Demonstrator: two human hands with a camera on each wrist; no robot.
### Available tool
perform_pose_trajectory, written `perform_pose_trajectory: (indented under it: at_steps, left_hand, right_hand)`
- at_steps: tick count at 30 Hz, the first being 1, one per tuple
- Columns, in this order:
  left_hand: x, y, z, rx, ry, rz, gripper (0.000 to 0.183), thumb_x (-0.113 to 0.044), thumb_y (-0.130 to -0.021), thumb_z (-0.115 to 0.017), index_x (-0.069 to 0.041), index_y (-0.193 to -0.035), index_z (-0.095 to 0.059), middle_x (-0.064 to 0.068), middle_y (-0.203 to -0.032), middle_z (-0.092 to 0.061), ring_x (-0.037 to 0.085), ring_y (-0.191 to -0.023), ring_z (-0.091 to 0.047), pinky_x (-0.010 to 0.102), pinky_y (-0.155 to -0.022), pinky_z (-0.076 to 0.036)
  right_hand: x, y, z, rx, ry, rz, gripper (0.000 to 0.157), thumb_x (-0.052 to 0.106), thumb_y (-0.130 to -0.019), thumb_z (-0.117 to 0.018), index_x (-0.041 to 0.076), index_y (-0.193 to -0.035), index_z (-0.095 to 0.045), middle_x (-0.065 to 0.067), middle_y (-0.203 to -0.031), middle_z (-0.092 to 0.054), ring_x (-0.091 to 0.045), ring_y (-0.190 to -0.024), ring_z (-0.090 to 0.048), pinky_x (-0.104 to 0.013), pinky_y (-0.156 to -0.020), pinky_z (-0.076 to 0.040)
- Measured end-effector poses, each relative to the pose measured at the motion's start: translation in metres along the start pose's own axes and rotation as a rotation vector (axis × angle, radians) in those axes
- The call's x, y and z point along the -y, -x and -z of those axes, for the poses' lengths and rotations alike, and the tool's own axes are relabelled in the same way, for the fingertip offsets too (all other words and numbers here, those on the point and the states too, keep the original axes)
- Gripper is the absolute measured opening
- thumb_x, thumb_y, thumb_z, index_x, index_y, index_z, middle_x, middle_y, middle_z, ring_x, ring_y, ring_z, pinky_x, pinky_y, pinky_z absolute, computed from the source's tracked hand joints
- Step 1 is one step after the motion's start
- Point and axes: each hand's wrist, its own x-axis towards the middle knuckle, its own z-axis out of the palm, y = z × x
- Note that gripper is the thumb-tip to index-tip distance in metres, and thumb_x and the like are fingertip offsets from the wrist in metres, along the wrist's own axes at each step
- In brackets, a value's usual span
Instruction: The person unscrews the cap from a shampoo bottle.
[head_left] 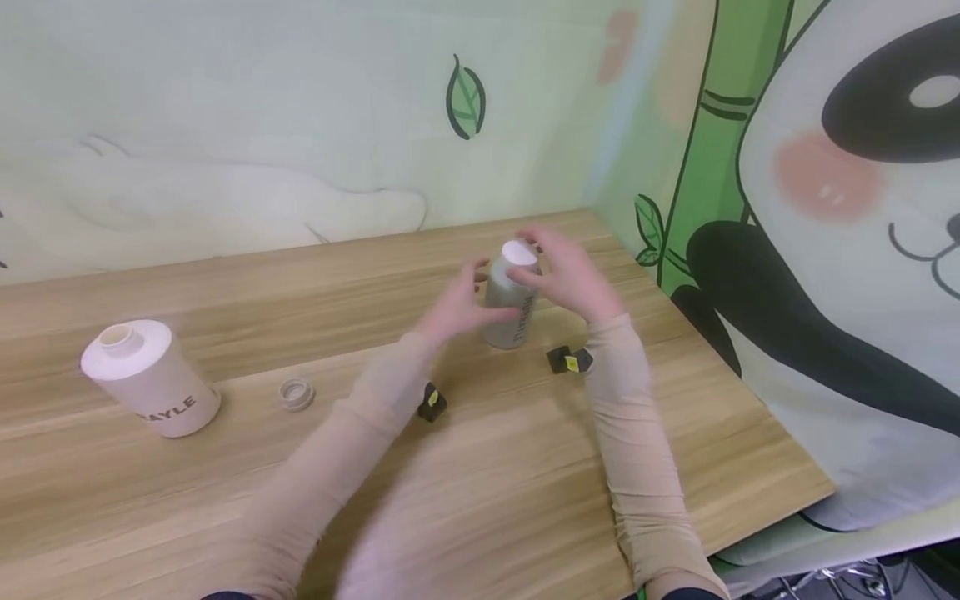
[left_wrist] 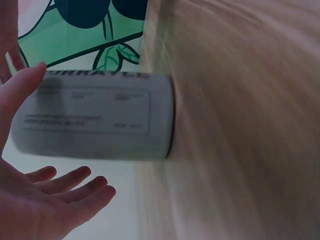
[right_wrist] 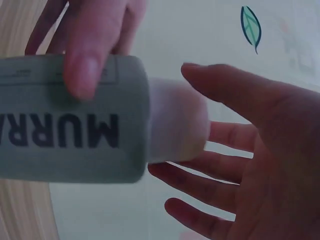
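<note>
A grey bottle (head_left: 504,312) with dark lettering stands upright on the wooden table, topped by a white cap (right_wrist: 177,120). My left hand (head_left: 459,307) is spread at the side of the bottle's body. In the left wrist view its thumb overlaps the bottle's upper end, while the other fingers lie apart from it. Around the cap is my right hand (head_left: 566,273), its thumb and fingers spread. The right wrist view has a gap between that thumb and the cap; whether the fingers behind touch it, I cannot tell.
To the left, a white canister (head_left: 180,387) with an uncapped neck stands on the table (head_left: 480,500). A small round lid (head_left: 296,394) lies beside it. A painted wall (head_left: 300,108) borders the back, and a panda mural lies beyond the table's right edge.
</note>
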Motion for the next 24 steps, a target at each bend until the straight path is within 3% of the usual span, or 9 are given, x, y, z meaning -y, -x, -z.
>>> perform_pose_trajectory:
  at_steps: [5, 10, 17, 24]
  left_hand:
    - [0.004, -0.008, -0.015, 0.004, 0.056, 0.020, 0.096, -0.029, -0.076, -0.082, -0.007, -0.149, -0.025, 0.016, -0.147, -0.044, 0.033, -0.134, -0.046, 0.052, -0.111, -0.038]
    - [0.007, -0.007, -0.022, -0.040, 0.072, 0.006, 0.087, -0.024, -0.076, -0.081, -0.008, -0.146, -0.031, 0.015, -0.141, -0.050, 0.032, -0.130, -0.049, 0.051, -0.111, -0.038]
    - [0.001, 0.008, -0.003, -0.112, -0.001, -0.026, 0.086, -0.025, -0.072, -0.084, -0.010, -0.143, -0.039, 0.012, -0.133, -0.056, 0.029, -0.120, -0.055, 0.047, -0.104, -0.045]
    - [-0.022, 0.045, 0.028, -0.110, -0.138, -0.054, 0.087, -0.028, -0.068, -0.087, -0.015, -0.141, -0.042, 0.008, -0.129, -0.059, 0.026, -0.113, -0.057, 0.046, -0.096, -0.048]
  right_hand:
    - [0.000, -0.003, -0.006, -0.023, -0.014, -0.002, 0.056, 0.022, -0.090, -0.067, 0.003, -0.138, -0.047, -0.016, -0.136, -0.055, -0.030, -0.120, -0.054, -0.044, -0.102, -0.046]
    - [0.004, -0.004, -0.006, -0.052, -0.030, 0.011, 0.056, 0.020, -0.087, -0.070, 0.003, -0.136, -0.049, -0.016, -0.134, -0.057, -0.030, -0.119, -0.056, -0.044, -0.102, -0.047]
    - [0.013, -0.007, -0.003, -0.056, -0.082, 0.072, 0.056, 0.021, -0.084, -0.074, 0.007, -0.134, -0.053, -0.013, -0.129, -0.062, -0.029, -0.115, -0.058, -0.044, -0.095, -0.050]
    - [0.029, 0.009, 0.010, -0.052, -0.134, 0.186, 0.050, 0.023, -0.082, -0.077, 0.010, -0.126, -0.060, -0.007, -0.122, -0.066, -0.022, -0.107, -0.060, -0.040, -0.092, -0.051]
